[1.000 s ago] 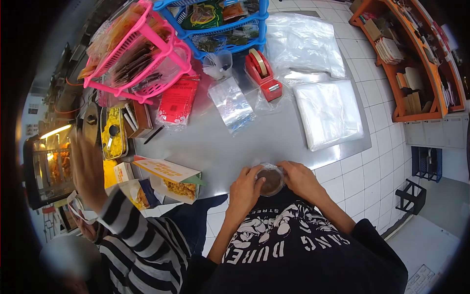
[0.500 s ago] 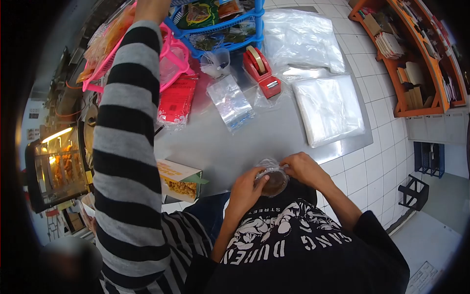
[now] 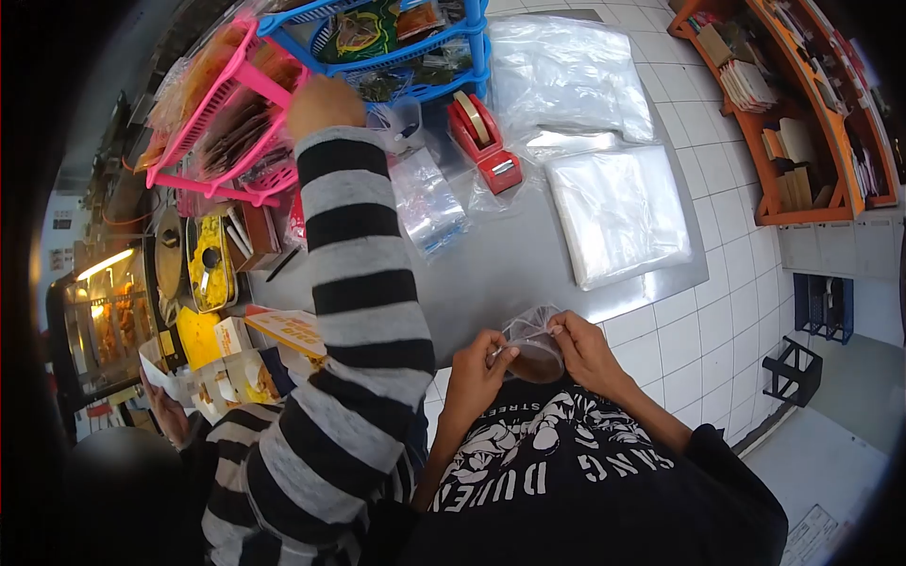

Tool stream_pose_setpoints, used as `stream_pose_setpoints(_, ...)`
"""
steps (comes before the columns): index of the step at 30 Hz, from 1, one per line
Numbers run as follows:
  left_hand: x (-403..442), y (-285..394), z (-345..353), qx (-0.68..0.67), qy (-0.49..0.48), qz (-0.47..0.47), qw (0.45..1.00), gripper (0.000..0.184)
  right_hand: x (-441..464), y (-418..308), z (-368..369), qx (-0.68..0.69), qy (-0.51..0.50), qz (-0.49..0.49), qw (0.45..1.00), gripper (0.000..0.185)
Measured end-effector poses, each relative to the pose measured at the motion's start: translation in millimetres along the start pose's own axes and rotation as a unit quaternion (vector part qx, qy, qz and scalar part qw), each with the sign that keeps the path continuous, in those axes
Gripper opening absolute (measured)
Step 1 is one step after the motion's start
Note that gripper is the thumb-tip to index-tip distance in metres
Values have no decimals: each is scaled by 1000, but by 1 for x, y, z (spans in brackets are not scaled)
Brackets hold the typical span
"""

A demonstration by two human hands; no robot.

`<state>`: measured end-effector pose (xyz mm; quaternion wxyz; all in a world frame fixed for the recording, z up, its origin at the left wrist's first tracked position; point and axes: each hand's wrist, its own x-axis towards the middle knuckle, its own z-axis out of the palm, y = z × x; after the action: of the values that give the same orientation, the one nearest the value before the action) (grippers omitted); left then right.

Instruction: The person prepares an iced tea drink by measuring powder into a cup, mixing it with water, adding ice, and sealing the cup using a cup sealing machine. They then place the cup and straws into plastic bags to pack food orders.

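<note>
Just off the near edge of the table [image 3: 510, 259], my left hand [image 3: 479, 365] and right hand [image 3: 587, 353] pinch clear plastic [image 3: 528, 326] around a brown-filled cup [image 3: 535, 364], spread wider than before; a striped sleeve [image 3: 366, 274] has swung rightward.

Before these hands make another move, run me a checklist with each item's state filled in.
1. Left hand gripping the clear bag: ok.
2. Right hand gripping the bag's other side: ok.
3. Round container inside the bag: ok, its brown contents show through.
4. Container lid fully sealed: cannot tell, the bag and fingers obscure it.
5. Tabletop free of other arms: not ok, a co-worker's striped sleeve reaches across its left part.
</note>
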<state>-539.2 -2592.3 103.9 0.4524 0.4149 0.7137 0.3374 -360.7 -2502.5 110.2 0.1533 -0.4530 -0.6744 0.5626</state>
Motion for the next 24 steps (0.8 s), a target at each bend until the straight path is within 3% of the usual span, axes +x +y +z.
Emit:
stream_pose_setpoints(7, 0, 21, 40, -55, 27, -47, 997, 21, 11, 6, -70, 15, -222, 56, 973, 25)
stream_pose_setpoints(10, 1, 32, 57, -93, 82, -62, 990, 19, 21, 32, -85, 166, -271, 53, 947, 33)
stream_pose_setpoints(14, -2, 43, 74, -76, 188, -84, 976, 16, 35, 22, -96, 24, -310, 64, 948, 28)
stream_pose_setpoints(18, 1, 54, 83, -22, 262, -51, 963, 15, 39, 15, -90, -2, -237, -15, 971, 27)
stream_pose_setpoints(21, -1, 57, 84, 17, 283, -10, 959, 15, 45, 4, -96, -43, -246, 57, 967, 25)
stream_pose_setpoints(24, -2, 59, 85, 43, 290, -16, 956, 16, 36, 25, -78, -49, -154, -111, 981, 22)
